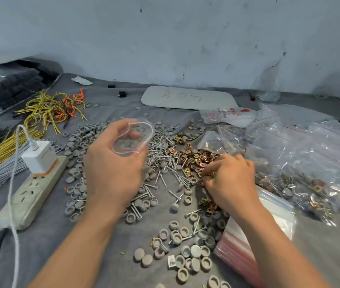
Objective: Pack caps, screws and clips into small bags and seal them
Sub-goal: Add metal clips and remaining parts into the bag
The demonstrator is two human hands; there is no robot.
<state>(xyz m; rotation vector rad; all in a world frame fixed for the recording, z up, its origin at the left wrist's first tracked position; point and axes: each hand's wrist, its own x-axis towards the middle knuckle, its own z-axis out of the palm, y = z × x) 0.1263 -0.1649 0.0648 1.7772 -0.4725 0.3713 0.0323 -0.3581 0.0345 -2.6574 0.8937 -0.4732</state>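
My left hand (111,169) holds a small clear zip bag (132,138) with a red seal line, mouth held open above the table; several grey caps lie inside it. My right hand (229,179) rests on the pile of brass-coloured clips (192,157), fingers pinched around a few of them. Silver screws (165,154) lie heaped between the hands. Grey round caps (79,142) are scattered over the grey cloth, with more caps (185,252) near the front.
A white power strip (30,196) with a plugged charger (39,156) lies at left beside yellow wires (48,109). A stack of empty zip bags (248,238) sits under my right forearm. Filled clear bags (302,163) pile up at right. A white board (187,97) lies at the back.
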